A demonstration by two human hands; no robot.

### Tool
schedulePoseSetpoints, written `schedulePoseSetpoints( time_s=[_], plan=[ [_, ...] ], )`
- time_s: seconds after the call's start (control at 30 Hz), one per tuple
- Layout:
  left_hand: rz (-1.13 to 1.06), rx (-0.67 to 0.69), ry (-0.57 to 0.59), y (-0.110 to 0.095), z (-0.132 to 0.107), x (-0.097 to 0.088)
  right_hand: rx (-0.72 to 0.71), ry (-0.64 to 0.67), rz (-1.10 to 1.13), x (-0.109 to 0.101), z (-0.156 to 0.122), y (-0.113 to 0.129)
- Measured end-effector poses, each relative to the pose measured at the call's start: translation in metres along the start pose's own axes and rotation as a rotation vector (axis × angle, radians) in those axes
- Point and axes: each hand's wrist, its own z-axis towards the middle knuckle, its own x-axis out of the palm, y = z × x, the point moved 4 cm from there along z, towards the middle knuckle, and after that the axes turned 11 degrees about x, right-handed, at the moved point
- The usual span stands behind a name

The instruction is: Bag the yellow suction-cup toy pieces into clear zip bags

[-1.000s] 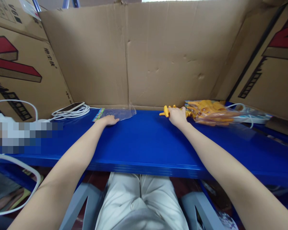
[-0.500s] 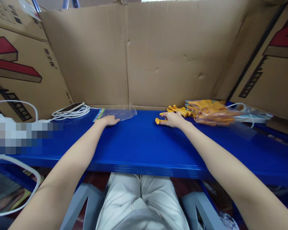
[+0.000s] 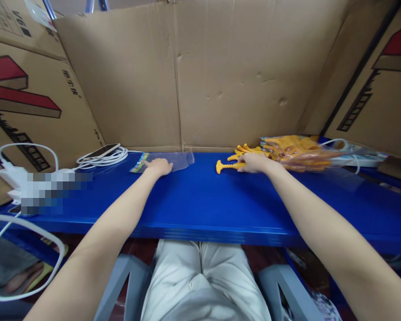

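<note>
bag (image 3: 183, 161) under left hand (image 3: 159, 167), yellow piece (image 3: 230, 166) at right hand (image 3: 253, 162), near back edge of worktop (image 3: 200, 200); either grip: can't tell; press bag flat

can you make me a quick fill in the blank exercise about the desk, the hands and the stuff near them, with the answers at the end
The left hand is on a clear bag lying on a tabletop coloured ____.
The right hand is at one end of an orange piece whose knobbed end points toward the ____ hand.
The plastic-wrapped orange bundle lies on the person's ____ side.
The coiled cable by the phone is coloured ____.

Missing words: blue; left; right; white
</note>
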Motion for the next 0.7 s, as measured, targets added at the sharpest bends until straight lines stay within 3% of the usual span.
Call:
schedulePoseSetpoints(
  time_s=[0.03,0.1,0.23,0.33,0.53,0.7],
  plan=[
    [-0.005,-0.064,-0.031,-0.006,-0.001,0.0,-0.005,-0.029,0.027,-0.005,0.0,0.002],
    [-0.043,-0.012,-0.084,-0.026,0.001,-0.003,-0.022,-0.107,0.099,-0.017,0.002,0.005],
    [-0.184,0.069,-0.034,-0.06,0.011,-0.007,-0.052,-0.261,0.323,-0.043,0.008,0.019],
    [-0.238,0.044,0.006,-0.078,0.018,-0.01,-0.048,-0.264,0.425,-0.05,0.013,0.034],
    [-0.23,-0.004,-0.021,-0.095,0.024,-0.015,0.024,-0.068,0.447,-0.023,0.019,0.054],
    [-0.15,0.046,-0.069,-0.092,0.026,-0.017,-0.013,0.036,0.423,-0.001,0.022,0.058]
  ],
)
